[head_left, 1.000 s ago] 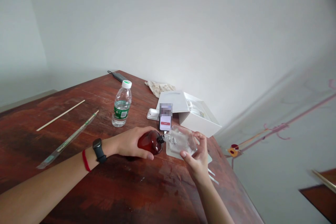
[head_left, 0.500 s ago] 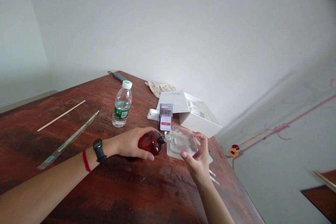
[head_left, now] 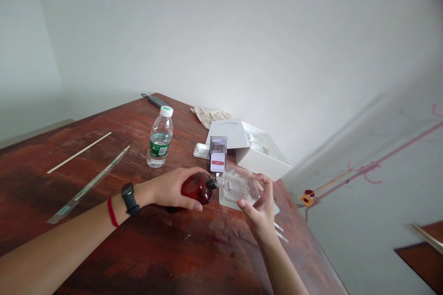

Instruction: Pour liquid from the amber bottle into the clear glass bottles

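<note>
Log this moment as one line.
left hand: holds red bottle | right hand: holds clear container | between: black neck, clear neck, contact unclear | beyond: phone, box | water bottle: upright, capped

Soft light falls on pale grey walls [head_left: 221, 37] behind a reddish-brown wooden table [head_left: 180, 258].

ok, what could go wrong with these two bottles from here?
1. The red bottle and clear bottle are held neck to neck, so a wobble could spill any liquid.
2. The phone is just beyond the necks; drips might reach it.
3. The right hand grips the clear bottle near one end; it may slip.
</note>
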Tool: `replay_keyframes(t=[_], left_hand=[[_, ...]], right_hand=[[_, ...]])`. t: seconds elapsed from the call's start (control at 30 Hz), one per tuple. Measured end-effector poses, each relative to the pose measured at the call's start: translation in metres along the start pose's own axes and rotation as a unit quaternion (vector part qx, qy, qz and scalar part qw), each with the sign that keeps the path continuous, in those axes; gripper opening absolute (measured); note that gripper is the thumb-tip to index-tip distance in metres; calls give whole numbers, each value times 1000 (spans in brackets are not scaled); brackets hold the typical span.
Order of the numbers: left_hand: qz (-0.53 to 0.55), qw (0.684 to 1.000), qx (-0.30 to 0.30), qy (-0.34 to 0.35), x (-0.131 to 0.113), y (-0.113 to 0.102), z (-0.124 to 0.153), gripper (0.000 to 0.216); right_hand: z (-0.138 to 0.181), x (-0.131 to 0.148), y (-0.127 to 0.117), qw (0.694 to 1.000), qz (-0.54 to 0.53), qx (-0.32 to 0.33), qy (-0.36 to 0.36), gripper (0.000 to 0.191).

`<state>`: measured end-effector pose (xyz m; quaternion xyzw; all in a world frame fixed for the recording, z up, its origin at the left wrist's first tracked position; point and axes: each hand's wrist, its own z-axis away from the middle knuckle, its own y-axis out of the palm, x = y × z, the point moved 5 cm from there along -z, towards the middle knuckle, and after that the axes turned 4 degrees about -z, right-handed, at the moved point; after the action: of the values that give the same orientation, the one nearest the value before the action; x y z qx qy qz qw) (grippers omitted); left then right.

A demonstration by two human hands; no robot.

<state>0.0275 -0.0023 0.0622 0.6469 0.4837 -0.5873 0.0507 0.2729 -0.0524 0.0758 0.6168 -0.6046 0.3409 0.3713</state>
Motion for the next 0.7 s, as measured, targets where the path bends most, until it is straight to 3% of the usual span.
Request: replay_keyframes(t=[0.7], left_hand=[[-7, 1000, 1, 0, 0, 0, 0, 75]], right_hand=[[1, 6, 7, 1000, -9, -18, 7, 70]])
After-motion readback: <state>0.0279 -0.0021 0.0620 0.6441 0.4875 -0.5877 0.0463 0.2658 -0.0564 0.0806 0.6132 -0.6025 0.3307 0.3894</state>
